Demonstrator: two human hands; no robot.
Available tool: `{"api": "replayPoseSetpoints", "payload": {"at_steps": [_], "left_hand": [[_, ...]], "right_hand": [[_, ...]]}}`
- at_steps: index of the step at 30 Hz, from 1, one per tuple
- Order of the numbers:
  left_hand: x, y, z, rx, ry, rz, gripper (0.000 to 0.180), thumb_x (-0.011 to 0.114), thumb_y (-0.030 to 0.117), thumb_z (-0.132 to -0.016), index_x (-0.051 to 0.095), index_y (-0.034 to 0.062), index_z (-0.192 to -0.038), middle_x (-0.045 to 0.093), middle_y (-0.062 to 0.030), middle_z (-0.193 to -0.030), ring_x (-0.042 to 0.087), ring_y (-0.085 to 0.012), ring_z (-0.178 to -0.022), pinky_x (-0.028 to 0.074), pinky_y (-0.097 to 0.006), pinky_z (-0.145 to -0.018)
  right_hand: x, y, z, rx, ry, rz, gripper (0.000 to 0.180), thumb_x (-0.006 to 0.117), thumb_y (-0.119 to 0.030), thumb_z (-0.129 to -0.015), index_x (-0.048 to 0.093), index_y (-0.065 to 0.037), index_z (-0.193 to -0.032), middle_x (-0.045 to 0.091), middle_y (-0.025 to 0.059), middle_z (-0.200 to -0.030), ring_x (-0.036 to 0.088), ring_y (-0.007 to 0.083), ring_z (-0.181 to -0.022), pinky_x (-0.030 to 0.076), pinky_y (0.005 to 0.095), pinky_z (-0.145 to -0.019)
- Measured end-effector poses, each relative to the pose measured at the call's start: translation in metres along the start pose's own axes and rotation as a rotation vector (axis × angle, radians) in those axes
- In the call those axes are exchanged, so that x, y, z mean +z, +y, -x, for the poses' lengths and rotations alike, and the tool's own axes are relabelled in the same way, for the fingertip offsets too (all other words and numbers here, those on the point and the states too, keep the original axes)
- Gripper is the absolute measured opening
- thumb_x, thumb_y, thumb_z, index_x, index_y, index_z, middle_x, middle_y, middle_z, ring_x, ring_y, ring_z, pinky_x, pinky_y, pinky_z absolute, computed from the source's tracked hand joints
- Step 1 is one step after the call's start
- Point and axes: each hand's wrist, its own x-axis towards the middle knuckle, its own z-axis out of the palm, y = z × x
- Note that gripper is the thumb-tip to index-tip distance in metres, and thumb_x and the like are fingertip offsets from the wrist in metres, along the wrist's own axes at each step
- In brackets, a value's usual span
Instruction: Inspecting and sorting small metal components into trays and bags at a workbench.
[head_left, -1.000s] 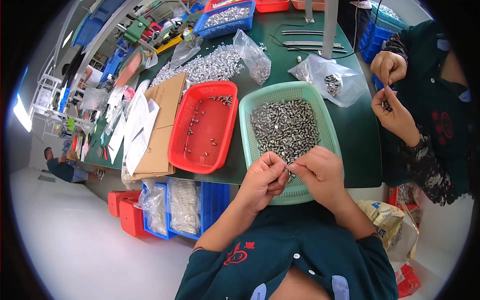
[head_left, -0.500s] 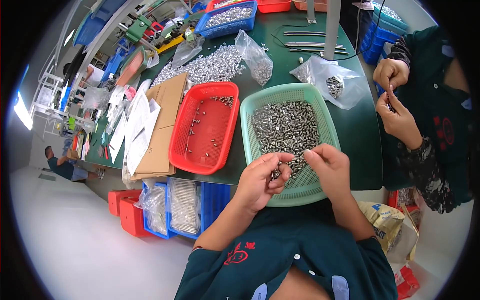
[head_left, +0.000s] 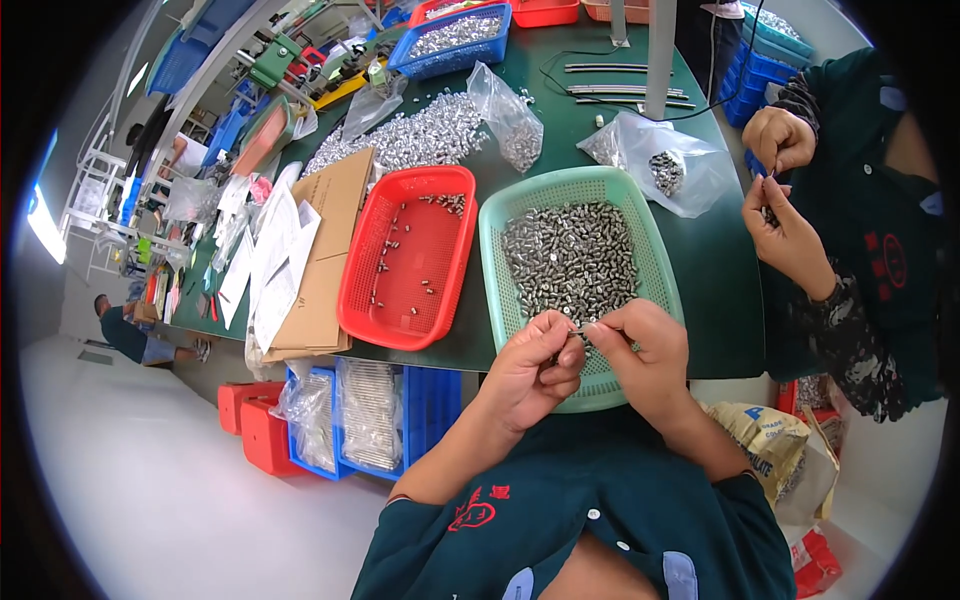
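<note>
Over the near part of the green mesh basket (head_left: pixel 660 285), my two hands meet fingertip to fingertip. My left hand (head_left: pixel 535 370) is closed, thumb against forefinger, with the other fingers curled in. Pinched at its fingertips is a small metal part (head_left: pixel 577 332), which the fingers of my right hand (head_left: pixel 645 355) also touch from the other side. My right hand is closed in a pinch; the part's exact shape is too small to tell. Beneath and beyond lies a heap of small cylindrical metal parts (head_left: pixel 570 250) in the basket.
Left of the green basket stands a red basket (head_left: pixel 420 270) with some scattered metal parts. Cardboard (head_left: pixel 320 250) and papers lie further left. Silvery parts (head_left: pixel 410 135) are heaped behind, near plastic bags (head_left: pixel 675 165). At right, a co-worker's hands (head_left: pixel 785 200) hold something small.
My right hand has moved left and slightly down, its fingertips closing in to meet my left fingertips. My left hand has shifted little. The co-worker's hands have shifted slightly.
</note>
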Motion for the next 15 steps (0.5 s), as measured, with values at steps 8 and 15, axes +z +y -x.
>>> {"api": "replayPoseSetpoints", "payload": {"at_steps": [8, 15], "left_hand": [[0.0047, -0.0021, 0.0018, 0.070, 0.011, -0.109, 0.016, 0.053, 0.023, -0.093, 0.047, 0.0115, -0.084, 0.049, -0.0022, -0.065, 0.029, -0.0059, -0.046, 0.023, -0.020, -0.043], [0.0102, 0.0010, 0.0068, 0.037, 0.100, -0.305, 0.023, 0.055, 0.029, -0.092, 0.048, 0.0118, -0.079, 0.042, 0.0007, -0.053, 0.026, -0.0056, -0.041, 0.019, -0.021, -0.040]], "right_hand": [[0.0031, -0.0053, -0.0030, -0.360, 0.044, 0.204, 0.012, 0.072, -0.008, -0.070, 0.060, -0.005, -0.070, 0.054, 0.0050, -0.060, 0.050, 0.0239, -0.056, 0.039, 0.0330, -0.050], [0.0038, -0.0017, 0.0021, -0.294, 0.011, 0.157, 0.011, 0.070, -0.007, -0.072, 0.059, -0.005, -0.072, 0.054, 0.0056, -0.062, 0.050, 0.0247, -0.056, 0.039, 0.0348, -0.051]]}}
